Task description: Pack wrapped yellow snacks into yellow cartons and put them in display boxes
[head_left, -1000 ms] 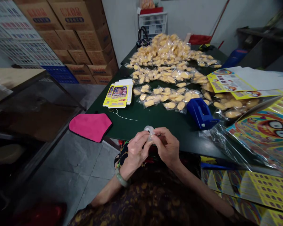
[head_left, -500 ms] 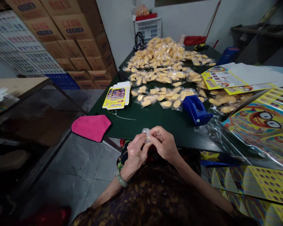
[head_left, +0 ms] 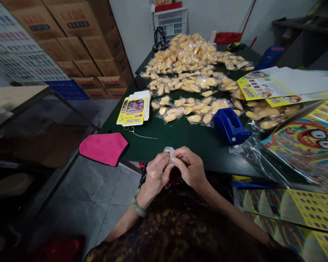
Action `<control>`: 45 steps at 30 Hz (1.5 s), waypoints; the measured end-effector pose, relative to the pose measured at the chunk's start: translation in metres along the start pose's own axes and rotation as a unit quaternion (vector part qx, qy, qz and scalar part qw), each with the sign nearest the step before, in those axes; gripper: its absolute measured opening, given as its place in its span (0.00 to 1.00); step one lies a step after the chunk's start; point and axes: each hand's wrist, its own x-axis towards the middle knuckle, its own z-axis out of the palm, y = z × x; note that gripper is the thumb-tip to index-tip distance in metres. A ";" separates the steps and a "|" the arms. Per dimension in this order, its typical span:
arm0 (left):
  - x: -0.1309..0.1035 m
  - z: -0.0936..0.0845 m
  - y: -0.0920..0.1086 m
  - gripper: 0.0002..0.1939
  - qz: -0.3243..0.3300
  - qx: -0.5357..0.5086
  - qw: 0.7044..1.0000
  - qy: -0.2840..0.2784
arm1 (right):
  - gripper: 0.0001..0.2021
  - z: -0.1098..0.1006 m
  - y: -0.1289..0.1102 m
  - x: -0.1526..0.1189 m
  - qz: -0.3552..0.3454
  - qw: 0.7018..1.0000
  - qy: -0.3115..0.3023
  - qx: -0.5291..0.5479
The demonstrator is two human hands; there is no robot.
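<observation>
Both hands hold one small, clear ring, which looks to me like a roll of tape (head_left: 169, 148). The left hand (head_left: 157, 170) grips it narrowly between thumb and fingers, and the right hand (head_left: 191, 168) pinches at its side with the fingertips, maybe on the tape's end, but this I cannot tell. The ring is just above the near edge of the green table (head_left: 177, 134). The blue dispenser (head_left: 222, 120) stands apart from it, to the right, so the ring is outside the dispenser. Behind lie many bagged yellow pieces (head_left: 207, 118).
</observation>
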 end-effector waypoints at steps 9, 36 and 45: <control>0.010 0.003 -0.014 0.04 -0.009 -0.027 0.999 -0.031 | 0.06 -0.002 0.006 0.008 -0.010 1.000 0.002 0.016; 0.012 0.003 -0.031 0.11 -0.092 -0.032 0.987 -0.124 | 0.07 -0.010 0.007 0.001 -0.048 0.986 -0.105 -0.122; 0.037 -0.018 -0.032 0.12 -0.169 -0.232 0.902 -0.323 | 0.07 -0.022 0.009 0.024 0.023 0.997 -0.034 -0.069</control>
